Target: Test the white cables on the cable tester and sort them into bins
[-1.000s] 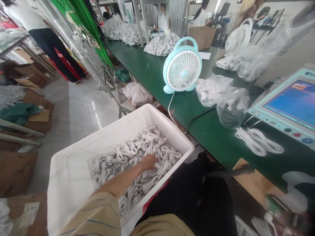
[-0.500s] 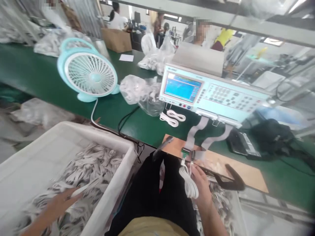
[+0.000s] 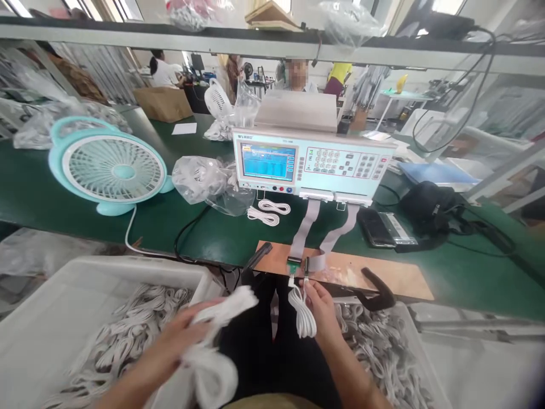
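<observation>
My left hand (image 3: 183, 332) is closed around a blurred, coiled bundle of white cable (image 3: 232, 307), held over the edge of the left bin. At the bench edge, my right hand (image 3: 321, 304) pinches one plug end of another white coiled cable (image 3: 304, 321). That plug meets a black connector (image 3: 306, 266) on a grey ribbon cable (image 3: 336, 238). The coil's other plug sits at a small green circuit board (image 3: 293, 264), joined to a second ribbon cable (image 3: 304, 230). Both ribbons run up to a white test instrument (image 3: 344, 187) with a lit blue screen.
White bins with many cables stand at left (image 3: 128, 262) and right (image 3: 426, 363). A wooden board (image 3: 392, 278) lies along the bench edge with black clamps (image 3: 378, 292). A turquoise fan (image 3: 123, 170), two coiled cables (image 3: 264, 216) and a phone (image 3: 377, 227) lie on the green bench.
My left hand has come up out of the left bin and moved right, bringing a cable bundle with it. My right hand stays at the connector. The camera view has shifted.
</observation>
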Available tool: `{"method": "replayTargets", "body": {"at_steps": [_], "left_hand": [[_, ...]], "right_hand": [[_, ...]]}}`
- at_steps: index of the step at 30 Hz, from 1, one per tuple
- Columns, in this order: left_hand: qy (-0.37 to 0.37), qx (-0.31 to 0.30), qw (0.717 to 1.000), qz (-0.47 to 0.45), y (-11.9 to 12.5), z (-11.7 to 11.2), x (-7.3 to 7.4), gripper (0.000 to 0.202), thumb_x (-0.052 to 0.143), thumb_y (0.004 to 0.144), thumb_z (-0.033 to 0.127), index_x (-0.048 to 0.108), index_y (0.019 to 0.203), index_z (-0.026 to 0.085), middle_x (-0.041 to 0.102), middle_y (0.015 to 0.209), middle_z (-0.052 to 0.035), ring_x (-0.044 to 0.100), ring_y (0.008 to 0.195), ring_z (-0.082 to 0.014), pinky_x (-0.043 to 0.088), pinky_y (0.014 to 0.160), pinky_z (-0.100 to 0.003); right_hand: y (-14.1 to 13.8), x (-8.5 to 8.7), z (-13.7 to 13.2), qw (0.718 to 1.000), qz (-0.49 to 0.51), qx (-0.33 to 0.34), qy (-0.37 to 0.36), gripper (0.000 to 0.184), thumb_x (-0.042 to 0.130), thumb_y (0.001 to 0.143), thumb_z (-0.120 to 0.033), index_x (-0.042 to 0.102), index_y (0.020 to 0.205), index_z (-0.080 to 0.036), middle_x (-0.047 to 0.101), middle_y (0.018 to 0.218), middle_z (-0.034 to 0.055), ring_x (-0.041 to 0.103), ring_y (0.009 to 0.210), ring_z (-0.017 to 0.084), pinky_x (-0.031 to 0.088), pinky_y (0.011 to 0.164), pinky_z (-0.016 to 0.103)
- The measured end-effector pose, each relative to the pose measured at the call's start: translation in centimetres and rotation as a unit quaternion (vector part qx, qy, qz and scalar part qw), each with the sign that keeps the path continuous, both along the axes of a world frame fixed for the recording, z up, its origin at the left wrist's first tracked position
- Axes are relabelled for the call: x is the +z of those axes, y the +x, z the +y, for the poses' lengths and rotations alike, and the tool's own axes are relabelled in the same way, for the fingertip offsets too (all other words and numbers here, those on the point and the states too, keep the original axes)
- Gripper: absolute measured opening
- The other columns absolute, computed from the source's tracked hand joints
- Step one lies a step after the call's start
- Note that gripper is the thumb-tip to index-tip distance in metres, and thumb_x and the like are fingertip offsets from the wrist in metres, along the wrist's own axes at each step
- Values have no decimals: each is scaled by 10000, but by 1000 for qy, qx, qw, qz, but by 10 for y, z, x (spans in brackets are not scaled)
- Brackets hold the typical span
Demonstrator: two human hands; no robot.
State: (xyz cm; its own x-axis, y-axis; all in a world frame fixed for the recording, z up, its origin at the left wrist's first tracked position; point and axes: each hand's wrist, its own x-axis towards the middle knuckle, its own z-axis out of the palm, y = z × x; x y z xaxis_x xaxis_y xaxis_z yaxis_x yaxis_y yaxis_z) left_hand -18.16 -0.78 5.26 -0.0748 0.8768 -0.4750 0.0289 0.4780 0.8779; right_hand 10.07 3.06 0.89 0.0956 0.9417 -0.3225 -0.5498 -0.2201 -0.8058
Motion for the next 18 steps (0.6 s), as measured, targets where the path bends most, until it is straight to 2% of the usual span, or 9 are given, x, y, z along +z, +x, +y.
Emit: {"method": "replayTargets", "body": {"at_steps": [1,2,4,6,8,12,15,18], "left_hand": [[-12,-74,996,-55,28,12,3,529,719,579,437,647,1044,193,629,626,-6,472,431,-106,332,365,-198],[-6,-106,990,-91,55,24,5,498,702,612,418,644,1048,182,573,562,21,407,382,-74,277,329,-177],[1,-148,977,-153,98,44,6,454,664,670,403,636,1053,160,471,481,59,315,331,-45,225,292,-160],[7,-165,968,-189,124,56,1,437,637,708,396,626,1062,139,427,457,74,285,312,-38,222,274,-154],[6,-173,963,-205,136,62,-5,432,632,722,389,622,1061,122,425,453,74,287,305,-38,229,264,-152],[-6,-158,968,-197,139,62,-12,431,668,695,392,643,1013,102,438,447,71,289,303,-32,219,255,-146],[-22,-121,978,-171,142,56,-10,476,720,635,412,652,1007,124,462,447,74,307,307,-29,219,264,-137],[-50,-66,986,-142,146,51,-9,568,785,527,425,658,1012,158,569,506,55,409,350,-44,299,304,-133]], "right_hand": [[-1,0,0,1000,-5,-2,10,277,710,714,-417,646,781,-156,499,566,-24,426,505,113,346,507,233],[-1,0,0,1000,-7,-2,23,269,697,727,-418,642,771,-158,497,567,-24,419,502,113,341,503,234],[-2,-1,-1,999,-3,1,41,256,679,746,-411,632,754,-160,489,560,-29,398,485,104,325,492,231],[-3,-3,-1,999,10,7,45,254,678,746,-407,619,743,-160,482,547,-38,377,465,93,307,482,225],[-4,-5,0,999,19,10,48,263,685,731,-413,610,757,-162,502,558,-37,380,464,92,307,488,225],[-5,-7,4,998,1,0,57,300,680,703,-451,563,694,-175,503,556,-38,383,470,102,307,501,238],[-6,-5,4,998,-24,-23,44,341,697,649,-474,521,610,-184,467,516,-51,352,461,95,286,497,238],[-8,-4,2,998,-42,-33,25,375,689,608,-515,506,581,-189,464,501,-51,341,462,92,280,497,239]]}}
